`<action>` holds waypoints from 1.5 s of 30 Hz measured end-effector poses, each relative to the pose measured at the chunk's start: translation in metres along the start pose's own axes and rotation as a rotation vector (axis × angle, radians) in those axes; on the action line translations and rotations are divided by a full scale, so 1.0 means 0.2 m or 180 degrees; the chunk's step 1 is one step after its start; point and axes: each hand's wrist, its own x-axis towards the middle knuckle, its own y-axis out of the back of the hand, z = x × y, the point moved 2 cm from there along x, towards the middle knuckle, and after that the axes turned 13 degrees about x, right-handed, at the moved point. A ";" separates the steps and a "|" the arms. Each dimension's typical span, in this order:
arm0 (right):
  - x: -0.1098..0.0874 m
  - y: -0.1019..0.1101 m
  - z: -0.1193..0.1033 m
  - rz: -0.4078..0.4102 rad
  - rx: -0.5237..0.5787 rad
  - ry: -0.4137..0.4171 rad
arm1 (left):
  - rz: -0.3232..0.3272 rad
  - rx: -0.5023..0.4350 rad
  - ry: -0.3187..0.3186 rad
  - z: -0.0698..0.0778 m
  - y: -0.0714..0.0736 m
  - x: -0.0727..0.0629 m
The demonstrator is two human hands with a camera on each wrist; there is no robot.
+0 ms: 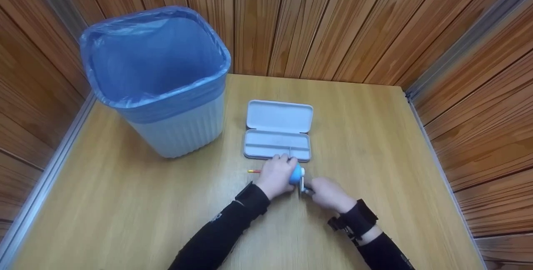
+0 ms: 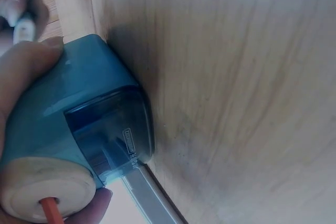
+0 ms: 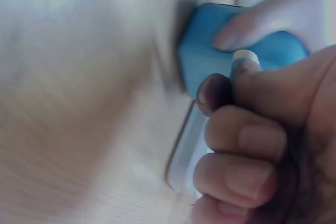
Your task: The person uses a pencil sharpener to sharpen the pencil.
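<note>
A blue crank pencil sharpener (image 1: 297, 174) rests on the table, with my left hand (image 1: 276, 175) gripping it from above. The left wrist view shows its dark see-through shavings drawer (image 2: 110, 129) and round cream front (image 2: 31, 182). From the hole there, a red pencil (image 2: 51, 211) sticks out; in the head view the pencil's yellow-banded end points left. My right hand (image 1: 331, 194) holds the crank handle (image 1: 308, 190) on the opposite side, fingers curled round it. In the right wrist view those fingers (image 3: 236, 182) hide most of the handle.
Just behind the sharpener lies an open pale pencil case (image 1: 279, 116) with a divided tray. A tall white bin (image 1: 183, 130) lined with a blue bag (image 1: 158, 53) stands at the back left. Wooden panel walls (image 1: 316, 24) border the table (image 1: 366, 137).
</note>
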 end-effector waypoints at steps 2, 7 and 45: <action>-0.01 0.02 -0.01 0.0002 -0.0010 0.0027 | 0.0012 -0.0013 -0.0008 0.00 0.00 0.00; -0.05 0.06 -0.04 0.0043 -0.0080 0.0205 | 0.0061 -0.0014 -0.0032 0.00 0.00 0.00; 0.32 0.19 0.03 0.0257 0.0241 -0.0136 | 0.0027 0.0003 -0.0128 -0.01 0.00 0.00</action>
